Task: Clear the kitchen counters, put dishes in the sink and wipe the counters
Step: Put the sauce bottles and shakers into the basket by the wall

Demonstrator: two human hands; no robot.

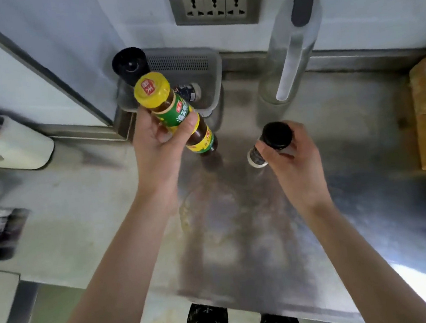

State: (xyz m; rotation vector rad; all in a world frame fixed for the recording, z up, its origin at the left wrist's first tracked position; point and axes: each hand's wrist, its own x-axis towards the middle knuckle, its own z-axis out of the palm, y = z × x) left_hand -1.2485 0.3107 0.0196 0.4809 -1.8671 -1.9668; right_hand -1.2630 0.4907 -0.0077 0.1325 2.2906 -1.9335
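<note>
Clearing step: the left hand [159, 138] clamps a yellow-capped, green-labelled brown sauce bottle [175, 112]; the right hand [291, 153] clamps a small black-lidded glass jar [270, 142]. Next move, probably: place both upright in the grey plastic basket [212, 64], beside the containers inside.

light: even, bright | glare: counter [416, 279] lower right | edges: blurred, warped

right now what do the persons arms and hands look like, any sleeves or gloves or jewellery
Both arms are bare up to the frame's edge: no sleeves in view. The left hand and right hand wear no gloves, and no rings, watch or bracelet show on the fingers or wrists.
</note>
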